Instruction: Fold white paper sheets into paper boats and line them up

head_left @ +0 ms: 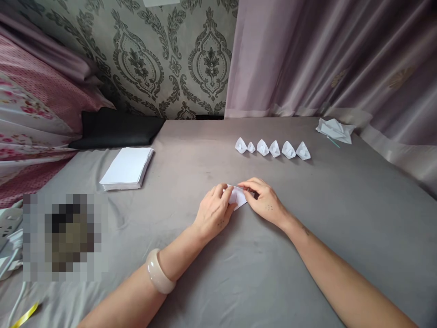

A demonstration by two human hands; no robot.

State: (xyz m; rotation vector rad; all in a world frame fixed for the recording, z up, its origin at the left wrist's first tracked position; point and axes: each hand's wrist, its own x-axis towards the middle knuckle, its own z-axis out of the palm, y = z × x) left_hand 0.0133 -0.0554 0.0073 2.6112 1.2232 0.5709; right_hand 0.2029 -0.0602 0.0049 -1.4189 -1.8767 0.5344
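Observation:
Between my two hands is a small folded piece of white paper (pixel 240 199), just above or on the grey cloth. My left hand (pixel 215 207) grips its left side, fingers over the top and thumb at the lower edge. On the right side, my right hand (pixel 264 198) pinches the paper between thumb and fingertips. Part of the paper is hidden behind the fingers. Beyond the hands stands a row of several folded white paper boats (pixel 262 148), of differing sizes.
A thick stack of white paper (pixel 128 167) lies at the left, with a black cloth-like item (pixel 119 127) behind it. Folded white papers (pixel 335 130) sit at the far right beside a thin green stick (pixel 333 142). A power strip (pixel 10 223) and yellow strip (pixel 26 315) are at the left edge.

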